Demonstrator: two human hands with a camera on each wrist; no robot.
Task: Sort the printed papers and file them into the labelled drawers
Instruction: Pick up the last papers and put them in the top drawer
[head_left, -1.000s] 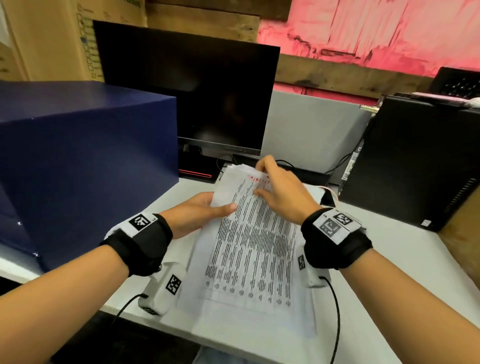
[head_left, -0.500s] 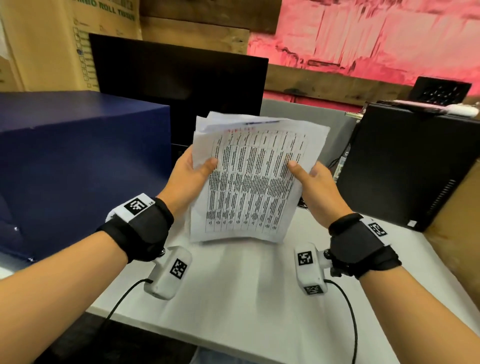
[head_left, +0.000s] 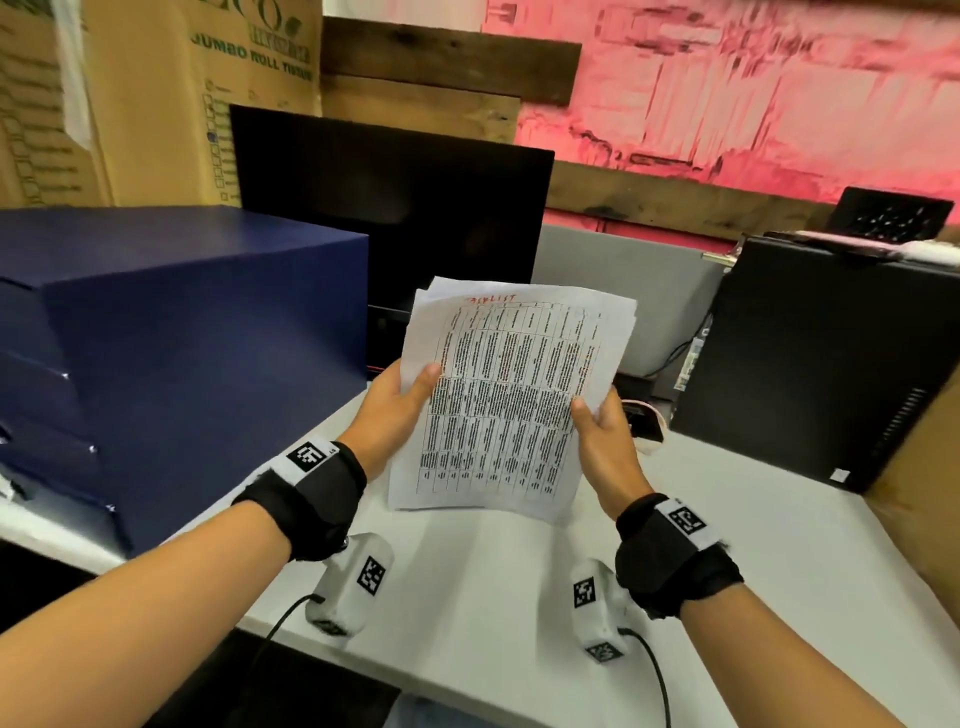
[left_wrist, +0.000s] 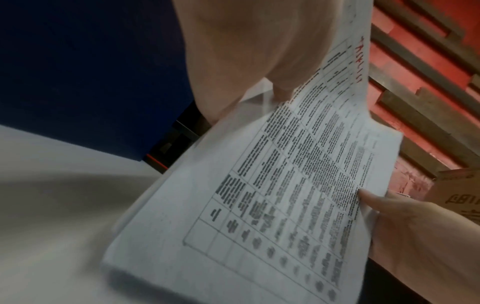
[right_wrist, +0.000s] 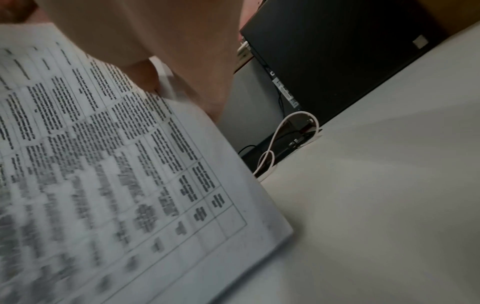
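Stack of printed papers (head_left: 506, 400) held up clear of white desk (head_left: 519, 597), tilted toward camera, top sheet a dense table with red handwritten heading. Several sheets fanned slightly at top edge. Gripped at left edge by left hand (head_left: 397, 402), thumb on front of top sheet, fingers behind. Gripped at right edge by right hand (head_left: 605, 441), thumb on front near table's margin, fingers behind the stack. Both thumbs confirmed pressed on print in wrist views; text too blurred to read. Black bands with square markers on both wrists, white camera pods with cables under them. Dark blue drawer unit (head_left: 171, 364) on desk at left, just beside left hand, drawer fronts at far left edge, labels not legible. Black monitor (head_left: 395, 218) behind papers, screen dark. Black computer tower (head_left: 821, 358) at right on desk, white cable loop (right_wrist: 285, 139) near its base. Cardboard box (head_left: 208, 98) behind drawer unit. Red-painted wall (head_left: 727, 93) with wooden planks at back.
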